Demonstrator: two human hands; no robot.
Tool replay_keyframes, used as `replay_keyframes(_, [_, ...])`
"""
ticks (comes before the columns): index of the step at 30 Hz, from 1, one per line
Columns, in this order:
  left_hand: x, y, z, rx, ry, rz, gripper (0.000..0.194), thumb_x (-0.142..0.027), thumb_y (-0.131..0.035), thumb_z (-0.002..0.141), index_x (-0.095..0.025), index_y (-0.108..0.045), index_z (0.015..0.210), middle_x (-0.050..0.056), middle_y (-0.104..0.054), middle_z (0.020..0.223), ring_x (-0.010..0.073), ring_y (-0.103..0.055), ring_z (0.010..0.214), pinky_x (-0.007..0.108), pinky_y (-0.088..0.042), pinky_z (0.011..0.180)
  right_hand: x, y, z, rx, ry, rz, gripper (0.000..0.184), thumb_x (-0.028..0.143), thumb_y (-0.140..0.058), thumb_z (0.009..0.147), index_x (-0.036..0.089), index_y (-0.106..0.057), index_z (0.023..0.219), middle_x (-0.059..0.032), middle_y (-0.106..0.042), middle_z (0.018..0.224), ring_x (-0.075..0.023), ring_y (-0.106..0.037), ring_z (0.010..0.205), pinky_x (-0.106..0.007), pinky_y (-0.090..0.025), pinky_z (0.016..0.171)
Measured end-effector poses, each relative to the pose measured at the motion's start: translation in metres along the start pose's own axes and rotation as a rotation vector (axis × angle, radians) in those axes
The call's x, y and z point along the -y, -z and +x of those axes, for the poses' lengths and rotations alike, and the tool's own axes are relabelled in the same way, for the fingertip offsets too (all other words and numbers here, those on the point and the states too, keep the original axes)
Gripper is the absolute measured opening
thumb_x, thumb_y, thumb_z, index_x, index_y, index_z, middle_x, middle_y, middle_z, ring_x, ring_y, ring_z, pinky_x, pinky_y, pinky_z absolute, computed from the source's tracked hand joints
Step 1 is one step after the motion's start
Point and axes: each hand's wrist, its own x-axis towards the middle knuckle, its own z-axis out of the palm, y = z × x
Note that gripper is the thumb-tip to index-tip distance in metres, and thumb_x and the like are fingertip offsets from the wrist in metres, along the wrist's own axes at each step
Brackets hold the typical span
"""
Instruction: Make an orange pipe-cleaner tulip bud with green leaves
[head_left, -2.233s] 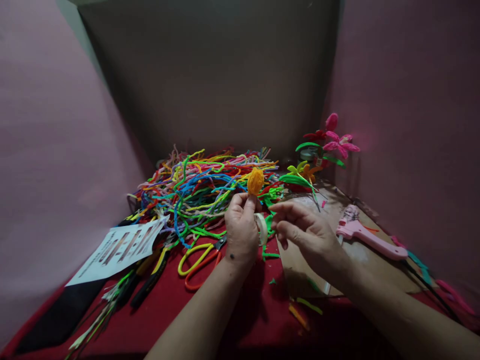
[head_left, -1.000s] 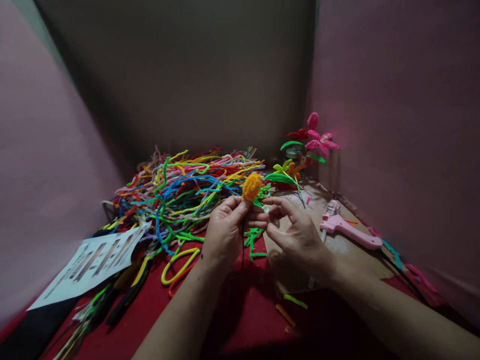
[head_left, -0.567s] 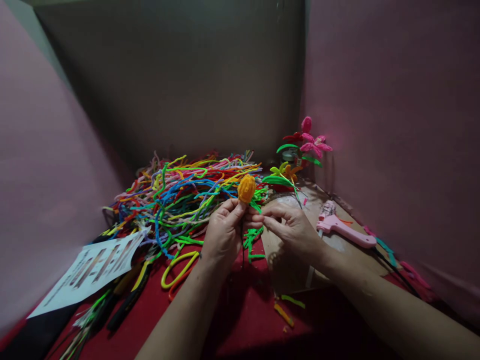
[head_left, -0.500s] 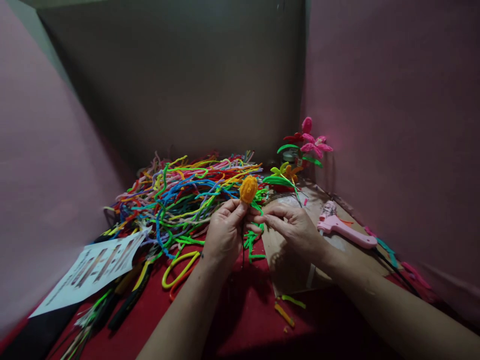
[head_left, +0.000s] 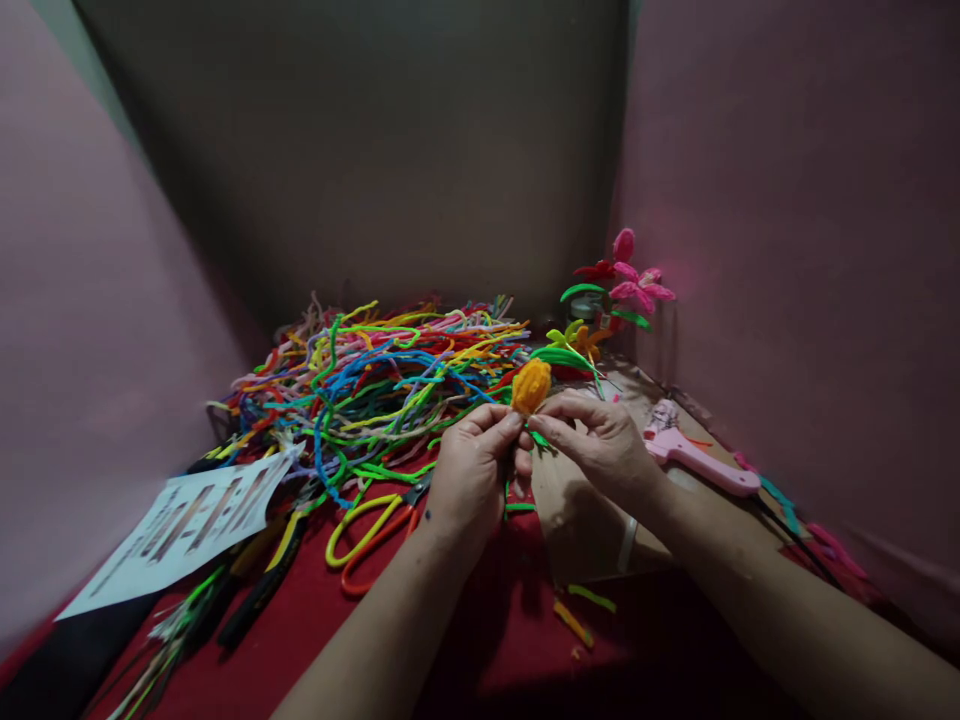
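A left hand (head_left: 474,468) and a right hand (head_left: 596,440) pinch the base of an orange fuzzy bud (head_left: 531,386), just below the head view's center. At eight o'clock from it, a printed sheet (head_left: 176,530) bears writing too small to read. Scissors (head_left: 375,535) with yellow and orange handles lie nearer, partly behind the left wrist. Multicolored fuzzy stems (head_left: 375,380) heap at nine to ten o'clock; a pink glue gun (head_left: 701,463) rests at four. At one o'clock, pink flowers (head_left: 637,285) stand by a small container (head_left: 583,308), its contents unclear.
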Motion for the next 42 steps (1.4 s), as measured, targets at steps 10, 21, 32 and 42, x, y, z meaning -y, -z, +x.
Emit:
replay_keyframes(10, [0.0029, -0.0049, -0.0035, 0.012, 0.031, -0.001, 0.012, -0.022, -0.058, 0.078, -0.014, -0.051, 0.071, -0.004, -0.052, 0.054, 0.0019, -0.037, 0.032, 0.013, -0.028, 0.03, -0.0035, -0.0033, -0.0017, -0.021, -0.123, 0.149, 0.02, 0.028, -0.061, 0.076, 0.016, -0.063, 0.061, -0.0013, -0.06, 0.063, -0.0153, -0.054, 0.067, -0.027, -0.04, 0.062])
replay_keyframes(21, [0.0073, -0.0033, -0.0028, 0.032, -0.022, 0.116, 0.017, -0.027, -0.063, 0.075, -0.014, -0.053, 0.07, -0.003, -0.055, 0.054, 0.0032, -0.04, 0.032, 0.014, -0.03, 0.029, -0.0049, 0.0018, 0.0007, -0.01, -0.224, 0.214, 0.016, 0.028, -0.064, 0.07, 0.014, -0.07, 0.073, -0.0029, -0.067, 0.068, -0.0158, -0.058, 0.064, -0.027, -0.044, 0.06])
replay_keyframes(32, [0.0028, -0.0037, -0.004, -0.038, -0.028, 0.114, 0.018, -0.027, -0.061, 0.074, -0.014, -0.05, 0.068, -0.006, -0.047, 0.049, -0.0006, -0.027, 0.032, 0.012, -0.017, 0.032, -0.0029, 0.0034, -0.0021, 0.089, -0.094, 0.2, 0.024, 0.024, -0.061, 0.075, 0.017, -0.07, 0.096, -0.0036, -0.07, 0.085, -0.0195, -0.062, 0.082, -0.03, -0.048, 0.074])
replay_keyframes(42, [-0.0008, 0.0001, -0.0035, 0.067, 0.024, 0.063, 0.019, -0.026, -0.062, 0.074, -0.014, -0.049, 0.068, -0.006, -0.048, 0.05, -0.0009, -0.027, 0.031, 0.012, -0.018, 0.032, -0.0075, 0.0, -0.0023, 0.034, -0.278, 0.588, 0.023, 0.029, -0.074, 0.063, 0.022, -0.074, 0.085, -0.0012, -0.07, 0.074, -0.0166, -0.061, 0.072, -0.034, -0.046, 0.076])
